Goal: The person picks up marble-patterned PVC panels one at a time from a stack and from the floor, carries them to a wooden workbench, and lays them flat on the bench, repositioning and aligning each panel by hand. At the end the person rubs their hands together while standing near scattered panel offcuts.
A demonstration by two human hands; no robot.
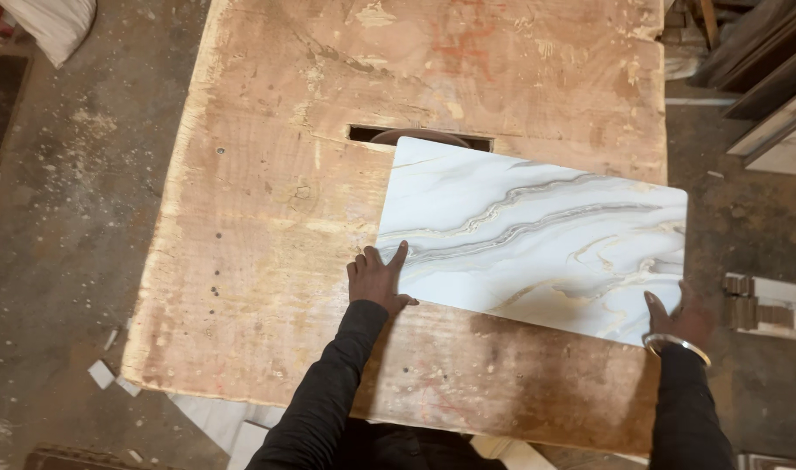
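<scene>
In the head view, a large worn plywood worktable with a stained, chipped surface is filling most of the frame, standing on a dusty grey concrete floor. A narrow rectangular slot is cut into the table, and the curved top of a dark circular saw blade is showing in it. A white rectangular marble-patterned sheet with grey and tan veins is lying flat on the table, turned at a slant; its far left corner is sitting right at the slot, partly covering it, and its right end is reaching past the table's right edge. Beyond the table's far left corner a white sack is resting on the floor. To the right of the table, stacked pale boards are leaning, and nearer the sheet's right end small cut strips of wood are lying on the floor. White offcut scraps are lying below the table's near left corner.

The left hand, in a black sleeve, is pressing flat with fingers spread on the sheet's near left corner, palm partly on the table; it is not closing around anything. The right hand, wearing a silver metal bangle at the wrist, is gripping the sheet's near right corner, fingers laid over the top; the thumb is hidden, so I cannot tell how tightly it is closing.
</scene>
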